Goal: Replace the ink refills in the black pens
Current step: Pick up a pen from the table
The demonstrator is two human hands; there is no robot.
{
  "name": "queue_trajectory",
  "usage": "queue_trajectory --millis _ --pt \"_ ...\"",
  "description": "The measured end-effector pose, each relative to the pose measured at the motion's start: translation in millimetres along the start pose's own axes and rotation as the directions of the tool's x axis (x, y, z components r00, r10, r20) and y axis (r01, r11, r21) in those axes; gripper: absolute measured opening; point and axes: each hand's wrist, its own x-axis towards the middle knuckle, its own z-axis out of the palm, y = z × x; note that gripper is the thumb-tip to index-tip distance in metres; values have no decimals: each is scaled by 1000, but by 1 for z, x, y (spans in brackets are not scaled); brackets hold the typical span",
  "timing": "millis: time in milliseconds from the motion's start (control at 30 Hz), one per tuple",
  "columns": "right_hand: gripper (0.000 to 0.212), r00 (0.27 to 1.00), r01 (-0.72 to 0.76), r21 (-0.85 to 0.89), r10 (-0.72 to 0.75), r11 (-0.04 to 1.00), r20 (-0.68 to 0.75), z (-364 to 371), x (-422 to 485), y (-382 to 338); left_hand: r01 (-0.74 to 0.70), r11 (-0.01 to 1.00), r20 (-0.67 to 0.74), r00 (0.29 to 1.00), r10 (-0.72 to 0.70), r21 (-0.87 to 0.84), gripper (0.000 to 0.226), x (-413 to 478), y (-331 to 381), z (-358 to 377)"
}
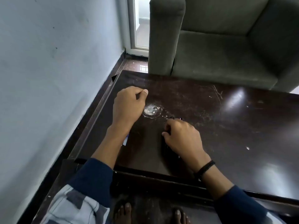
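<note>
Pale blue wall (48, 62) at nine o'clock; grey-green armchair (226, 50) at one; white-framed glass door (139, 29) at twelve; scratched dark tabletop (234, 126) catches glare at three.
</note>
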Motion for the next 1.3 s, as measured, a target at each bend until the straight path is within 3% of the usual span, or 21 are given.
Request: queue_trajectory --millis 367,533,633,800,933,1067,1133,1233,1300 --pt "16 1000 -19 77 19 997 2 1 -3 -14 10 1000 14 1000 -10 -16 28 1 -2 0" --pt "28 996 -91 230 84 969 41 -1 -4 -20 5 1000 22 1000 -5 -2 28 1 1 -3" --pt "30 981 -194 471 172 860 90 -5 -1 -20 25 999 40 999 -26 29 29 0 2 -3" --pt "30 949 -282 826 266 488 166 -4 8 -15 101 992 207 972 -115 77 26 -4 5 1" --pt "31 961 -236 858 240 456 136 -4 9 -15 229 968 371 912 -177 -101 19 -6 4 11" --pt "32 972 -194 875 211 444 108 -2 8 -17 363 884 430 876 -216 -294 28 -9 5 16" --pt "31 971 -186 910 208 371 114 -2 8 -16 421 822 466 856 -221 -384 29 -10 6 14" --pt "23 962 -218 963 199 159 186 -6 8 -17 486 729 499 836 -228 -482 28 -10 9 11" --pt "19 961 -226 969 186 101 205 -5 8 -17 515 688 511 826 -238 -512 26 -11 11 10"
